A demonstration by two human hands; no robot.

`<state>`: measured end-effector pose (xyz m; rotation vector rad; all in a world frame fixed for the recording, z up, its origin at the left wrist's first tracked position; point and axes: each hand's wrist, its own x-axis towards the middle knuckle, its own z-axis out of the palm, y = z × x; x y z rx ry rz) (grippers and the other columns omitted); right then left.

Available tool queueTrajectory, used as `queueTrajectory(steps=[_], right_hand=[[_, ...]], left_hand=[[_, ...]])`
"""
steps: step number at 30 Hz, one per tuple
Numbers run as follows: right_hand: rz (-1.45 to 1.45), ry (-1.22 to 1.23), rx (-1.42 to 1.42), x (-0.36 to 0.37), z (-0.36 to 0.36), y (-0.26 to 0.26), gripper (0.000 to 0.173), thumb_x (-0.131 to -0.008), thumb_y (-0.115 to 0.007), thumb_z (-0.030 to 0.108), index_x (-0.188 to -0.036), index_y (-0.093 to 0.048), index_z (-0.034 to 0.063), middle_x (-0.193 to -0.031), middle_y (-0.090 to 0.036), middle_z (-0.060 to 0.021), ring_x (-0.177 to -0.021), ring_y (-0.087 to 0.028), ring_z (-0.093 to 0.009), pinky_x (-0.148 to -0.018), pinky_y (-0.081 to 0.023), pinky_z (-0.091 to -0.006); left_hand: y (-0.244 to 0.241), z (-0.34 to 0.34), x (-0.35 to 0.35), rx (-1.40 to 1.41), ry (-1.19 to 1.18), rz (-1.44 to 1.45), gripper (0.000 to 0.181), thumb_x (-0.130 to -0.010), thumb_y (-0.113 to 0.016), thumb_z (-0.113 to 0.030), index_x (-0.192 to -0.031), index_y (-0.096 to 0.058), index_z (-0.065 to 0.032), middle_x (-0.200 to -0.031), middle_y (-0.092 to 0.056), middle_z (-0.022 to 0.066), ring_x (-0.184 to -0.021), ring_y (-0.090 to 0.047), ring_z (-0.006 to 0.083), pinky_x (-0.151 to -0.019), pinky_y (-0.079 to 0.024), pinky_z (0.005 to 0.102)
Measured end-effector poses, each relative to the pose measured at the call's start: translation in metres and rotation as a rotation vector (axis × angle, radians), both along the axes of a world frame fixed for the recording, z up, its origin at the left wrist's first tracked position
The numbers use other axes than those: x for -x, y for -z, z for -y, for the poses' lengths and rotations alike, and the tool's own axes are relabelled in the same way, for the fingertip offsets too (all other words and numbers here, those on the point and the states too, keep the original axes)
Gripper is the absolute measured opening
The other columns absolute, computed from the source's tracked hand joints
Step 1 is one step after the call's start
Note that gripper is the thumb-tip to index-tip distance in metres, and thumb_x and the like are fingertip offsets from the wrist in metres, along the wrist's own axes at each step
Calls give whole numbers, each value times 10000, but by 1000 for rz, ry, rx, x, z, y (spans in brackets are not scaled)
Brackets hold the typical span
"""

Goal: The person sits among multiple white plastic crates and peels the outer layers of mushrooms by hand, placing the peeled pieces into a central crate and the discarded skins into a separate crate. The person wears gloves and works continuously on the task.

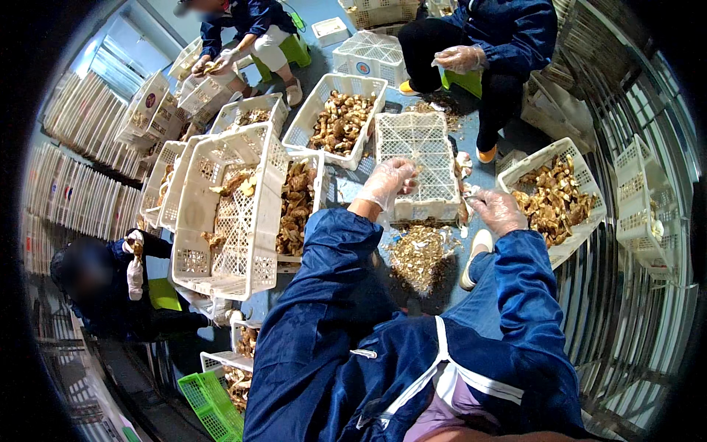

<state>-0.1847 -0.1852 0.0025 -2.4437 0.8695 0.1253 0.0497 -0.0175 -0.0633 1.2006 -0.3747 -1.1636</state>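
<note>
My left hand (390, 180), in a clear plastic glove, is over the near left part of an upturned white plastic crate (420, 160), its fingers curled; whether it holds anything cannot be told. My right hand (500, 211), gloved alike, is just right of that crate with thumb and fingertips together on a small, thin thing (470, 191), perhaps a knife, too small to name surely. Pale mushroom pieces (463, 166) lie along the crate's right side. A heap of brown and white trimmings (421, 257) lies on the floor below the crate.
Crates of brown mushrooms stand ahead (341, 122), at the right (555, 199) and at the left (295, 207). A nearly empty white crate (190, 221) rests tilted at the left. Several people sit around, one with gloved hands (459, 58) ahead. A green crate (212, 406) is at the lower left.
</note>
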Motion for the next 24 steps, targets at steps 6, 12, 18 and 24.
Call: queueTrajectory(steps=[6,12,18,24], right_hand=[[121,-87,67,5,9,21,307,-936,-644,316,-1139,-734,105,-1135,-720,-147,-1083,-663,-338,-973,-511,-425],[182,-169,97,-25,9,16,365,-953,-596,418,-1109,-737,121,-1104,-713,-140,-1064,-649,-335,-931,-507,-451],[56,-306,123,-32,33,42,232,-900,-643,307,-995,-765,134,-1020,-739,-129,-985,-696,-333,-892,-547,-455],[-77,-506,99,-46,-16,74,221,-890,-589,183,-982,-760,78,-974,-749,-150,-925,-732,-322,-760,-589,-460]], left_hand=[[-2,8,11,-111,54,114,301,-996,-607,-182,-1245,-570,-18,-971,-634,43,-826,-619,152,-737,-527,295],[-4,6,13,-167,66,170,324,-980,-646,-194,-1243,-611,-7,-991,-664,52,-848,-638,146,-756,-529,298],[-2,21,16,-224,18,317,340,-976,-647,-234,-1250,-638,-33,-979,-679,56,-838,-647,141,-749,-556,306],[13,39,5,-328,80,386,378,-996,-648,-252,-1300,-611,-30,-1092,-685,74,-935,-659,180,-830,-561,340]])
